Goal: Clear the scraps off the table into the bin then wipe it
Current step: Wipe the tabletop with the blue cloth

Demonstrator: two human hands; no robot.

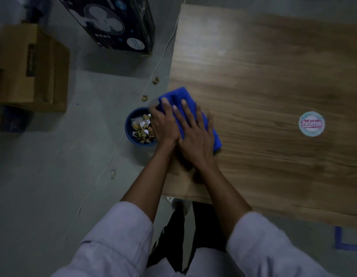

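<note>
In the head view we see the left hand and right hand side by side, fingers spread flat, pressing the blue cloth onto the table edge. Just left of them, seemingly on the floor, the bin holds scraps.

This looks like a storeroom to me. Left of my wood-grain table, a brown cardboard box and a dark fan carton stand on bare concrete floor.

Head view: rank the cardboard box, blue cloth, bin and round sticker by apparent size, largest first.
1. cardboard box
2. blue cloth, partly covered
3. bin, farther from the camera
4. round sticker
</note>
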